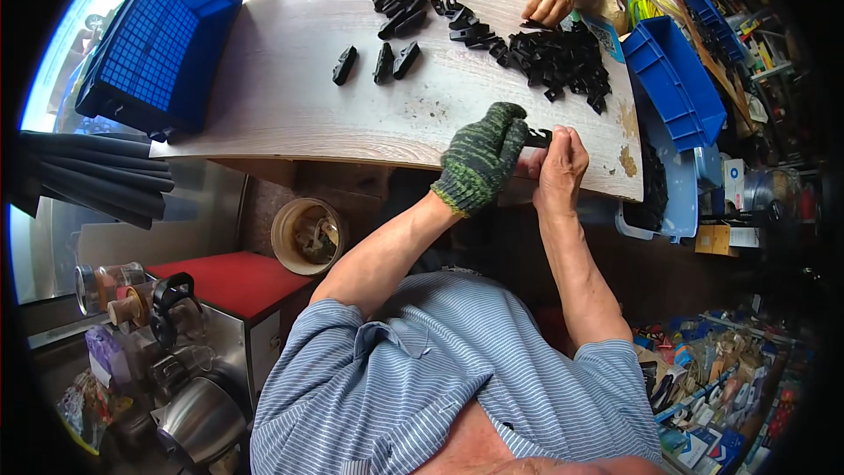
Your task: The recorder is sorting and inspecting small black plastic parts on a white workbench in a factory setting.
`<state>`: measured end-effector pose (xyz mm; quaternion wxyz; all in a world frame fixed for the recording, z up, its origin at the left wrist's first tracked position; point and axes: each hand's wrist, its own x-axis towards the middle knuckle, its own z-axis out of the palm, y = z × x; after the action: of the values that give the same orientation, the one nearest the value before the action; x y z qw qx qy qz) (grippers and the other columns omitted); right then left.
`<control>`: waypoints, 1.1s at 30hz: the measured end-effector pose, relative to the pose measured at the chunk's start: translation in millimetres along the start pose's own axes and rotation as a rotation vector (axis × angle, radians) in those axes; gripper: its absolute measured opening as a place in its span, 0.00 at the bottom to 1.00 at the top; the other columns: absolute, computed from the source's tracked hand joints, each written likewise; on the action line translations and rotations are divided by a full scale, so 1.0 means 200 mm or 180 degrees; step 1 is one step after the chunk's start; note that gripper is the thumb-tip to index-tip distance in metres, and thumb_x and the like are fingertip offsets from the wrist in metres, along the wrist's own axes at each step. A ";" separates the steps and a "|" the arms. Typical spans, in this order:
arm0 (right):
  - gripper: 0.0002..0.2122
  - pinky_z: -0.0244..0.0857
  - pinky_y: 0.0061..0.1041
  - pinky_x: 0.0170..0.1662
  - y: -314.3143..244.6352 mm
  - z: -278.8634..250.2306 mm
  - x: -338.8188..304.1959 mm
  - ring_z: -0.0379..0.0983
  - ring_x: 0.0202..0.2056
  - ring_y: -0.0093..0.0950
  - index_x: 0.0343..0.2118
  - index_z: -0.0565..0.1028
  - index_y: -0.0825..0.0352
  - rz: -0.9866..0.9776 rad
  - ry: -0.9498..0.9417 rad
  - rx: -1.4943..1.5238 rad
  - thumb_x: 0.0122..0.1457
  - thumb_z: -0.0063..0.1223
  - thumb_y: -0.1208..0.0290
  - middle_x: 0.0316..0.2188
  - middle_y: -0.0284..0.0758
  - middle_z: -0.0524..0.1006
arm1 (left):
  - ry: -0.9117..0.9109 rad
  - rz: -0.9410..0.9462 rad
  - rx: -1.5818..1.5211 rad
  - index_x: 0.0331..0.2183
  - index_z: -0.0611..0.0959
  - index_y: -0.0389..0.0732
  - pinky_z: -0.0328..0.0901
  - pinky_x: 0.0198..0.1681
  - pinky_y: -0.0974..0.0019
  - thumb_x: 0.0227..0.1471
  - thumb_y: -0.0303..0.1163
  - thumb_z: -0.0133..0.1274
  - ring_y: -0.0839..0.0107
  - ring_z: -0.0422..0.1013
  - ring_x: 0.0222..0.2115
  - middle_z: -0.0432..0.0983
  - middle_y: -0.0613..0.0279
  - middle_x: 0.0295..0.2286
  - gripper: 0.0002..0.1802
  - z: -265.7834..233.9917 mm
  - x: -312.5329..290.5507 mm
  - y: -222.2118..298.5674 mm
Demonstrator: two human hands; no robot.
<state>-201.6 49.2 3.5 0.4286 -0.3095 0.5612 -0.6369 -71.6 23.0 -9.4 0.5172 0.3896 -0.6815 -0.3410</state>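
Both my hands meet over the near edge of the pale wooden table (299,114). My left hand (483,157), in a green and black knitted glove, pinches one end of a small black plastic part (538,137). The bare fingers of my right hand (563,167) close on its other end; most of the part is hidden by the fingers. Beyond my hands lies a heap of similar small black parts (563,62). Three longer black pieces, one of them a black clip-like piece (345,65), lie apart to the left, and a group of longer black pieces (400,9) sits farther back.
Across the table a co-worker's hand (552,2) touches the heap's far edge. A blue mesh crate (158,44) stands at the left, a blue bin (673,79) at the right. Below the table edge are a round bucket (280,242) and a red-topped cabinet (233,281).
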 end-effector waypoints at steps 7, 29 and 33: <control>0.13 0.50 0.19 0.14 -0.04 0.03 -0.05 0.60 0.11 0.19 0.22 0.66 0.58 0.0036 0.0371 0.0171 0.64 0.47 0.62 0.14 0.24 0.61 | -0.0614 -0.0110 0.0030 0.46 0.78 0.39 0.70 0.37 0.54 0.63 0.34 0.48 0.48 0.77 0.36 0.79 0.47 0.36 0.13 -0.01 -0.03 -0.01; 0.14 0.66 0.32 0.19 -0.03 -0.05 0.03 0.57 0.12 0.22 0.20 0.64 0.62 0.0232 0.0444 0.0193 0.63 0.45 0.63 0.13 0.27 0.57 | 0.0169 0.0626 0.1957 0.42 0.82 0.40 0.64 0.50 0.50 0.54 0.41 0.56 0.50 0.71 0.45 0.78 0.50 0.40 0.17 -0.09 0.05 0.01; 0.18 0.76 0.45 0.24 -0.21 -0.27 0.28 0.56 0.10 0.26 0.21 0.60 0.67 0.0263 0.1480 0.0430 0.61 0.45 0.58 0.11 0.31 0.54 | 0.0550 0.0810 0.3632 0.45 0.80 0.40 0.49 0.58 0.29 0.51 0.43 0.54 0.40 0.62 0.56 0.72 0.49 0.49 0.23 -0.42 0.28 -0.19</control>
<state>-282.3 23.5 30.2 0.3332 -0.1020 0.6131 -0.7090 7.5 -49.0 0.9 0.3164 0.5477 -0.7540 0.1772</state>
